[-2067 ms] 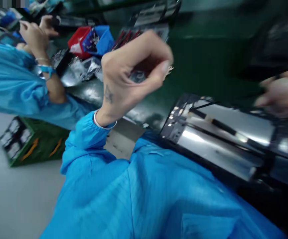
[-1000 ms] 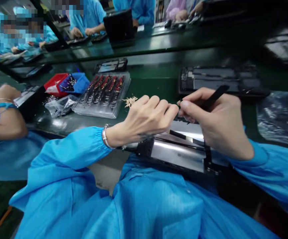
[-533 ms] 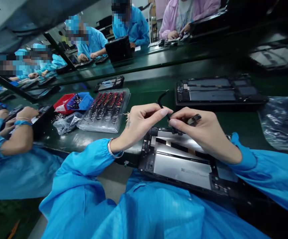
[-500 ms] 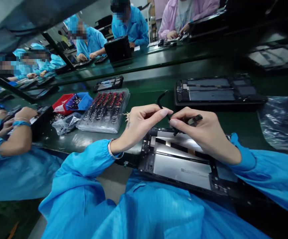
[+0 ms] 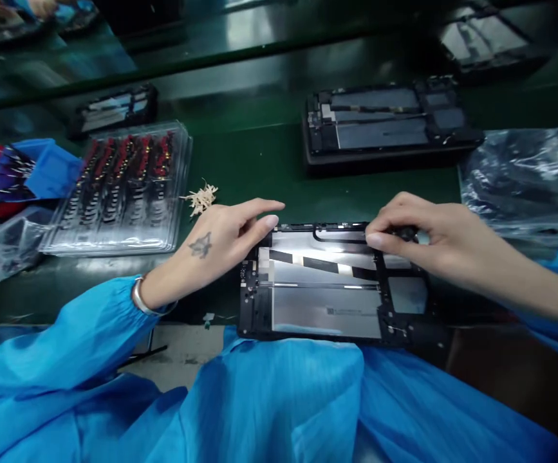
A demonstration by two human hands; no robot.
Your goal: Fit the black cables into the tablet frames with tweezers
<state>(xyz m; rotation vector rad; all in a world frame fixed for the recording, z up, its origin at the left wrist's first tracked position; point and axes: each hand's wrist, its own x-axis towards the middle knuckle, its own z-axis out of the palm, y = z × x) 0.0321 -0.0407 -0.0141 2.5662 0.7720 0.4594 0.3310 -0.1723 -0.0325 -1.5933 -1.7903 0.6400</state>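
Head view: both hands lowered since half second ago. Left hand [image 5: 221, 241] flat, fingers spread, steadying open black tablet chassis [image 5: 327, 302]; right hand [image 5: 423, 235] pinching thin black cable [image 5: 339, 236] along far edge beneath fingertips, seating under way.

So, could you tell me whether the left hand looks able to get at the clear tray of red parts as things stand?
Probably yes: the left hand rests at the open tablet, and only bare green bench lies between it and the clear tray.

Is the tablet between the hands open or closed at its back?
Open: the tablet has no back cover, so its silver plates and black strips show.
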